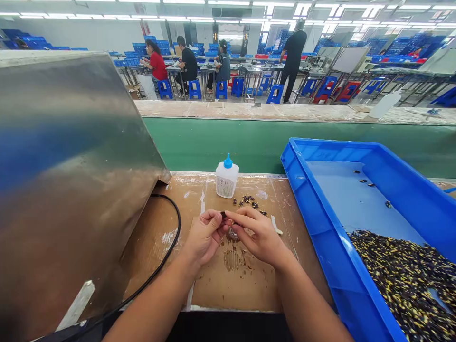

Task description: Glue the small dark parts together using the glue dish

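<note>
Board, near: dark stains and a slotted mark lie toward the worker. A black cable runs along the left, beside the metal housing, leaving the middle free for both hands.

Left hand: thumb and fingers clamped on a small dark part, which is held above the board between the hands, presumably to steady it for fine work. Right hand: index fingertip at the part; whether its thumb and finger clamp anything cannot be told. A small round piece sits below, partly hidden.

Right: tub, its heap at the near end, likely for easy reach.

Farther: loose pieces lie beyond the fingers, apparently for single picking; the bottle stands upright, nozzle up, probably against spills.
</note>
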Demonstrator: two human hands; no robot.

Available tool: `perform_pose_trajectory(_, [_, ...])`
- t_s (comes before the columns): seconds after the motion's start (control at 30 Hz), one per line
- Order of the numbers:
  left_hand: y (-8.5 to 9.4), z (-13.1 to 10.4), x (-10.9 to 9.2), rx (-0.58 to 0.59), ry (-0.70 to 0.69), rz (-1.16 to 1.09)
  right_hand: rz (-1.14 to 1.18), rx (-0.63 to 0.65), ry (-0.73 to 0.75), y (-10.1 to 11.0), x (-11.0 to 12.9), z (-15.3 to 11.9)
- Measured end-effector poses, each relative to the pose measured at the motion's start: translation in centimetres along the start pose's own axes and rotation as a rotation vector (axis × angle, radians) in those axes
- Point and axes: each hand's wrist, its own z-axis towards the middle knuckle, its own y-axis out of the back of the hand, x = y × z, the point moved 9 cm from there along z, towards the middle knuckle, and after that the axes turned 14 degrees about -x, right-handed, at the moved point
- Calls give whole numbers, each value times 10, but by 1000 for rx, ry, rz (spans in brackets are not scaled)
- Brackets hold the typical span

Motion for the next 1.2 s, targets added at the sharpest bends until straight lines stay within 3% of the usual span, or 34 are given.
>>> perform_pose_trajectory(0.27, [4,-3,-2,-1,-46,55,-13,4,-11,-2,-2,-2])
perform_pose_trajectory(0.37, [5,-2,-8,4,-131,129,-3,19,-25,-4,-2,-1])
perform_pose_trajectory(0.5, [7,-13,-36,-24,-503,357,121,-40,-174,-1,-9,0])
perform_pose_trajectory(0.63, [-4,-42,-65,6,-976,616,492,-29,-619,-16,-40,-15])
perform_pose_trajectory(0.73, [-20,-63,-72,138,-1264,742,699,22,-847,-31,-52,-28])
perform_pose_trajectory(0.87, [-35,-89,-64,370,-1616,793,771,96,-938,-36,-54,-34])
perform_pose_trajectory(1.0, [-39,-96,-56,432,-1691,838,753,138,-919,-31,-51,-32])
perform_pose_trajectory(1.2, [-40,-99,-55,422,-1691,856,693,210,-903,-30,-49,-32])
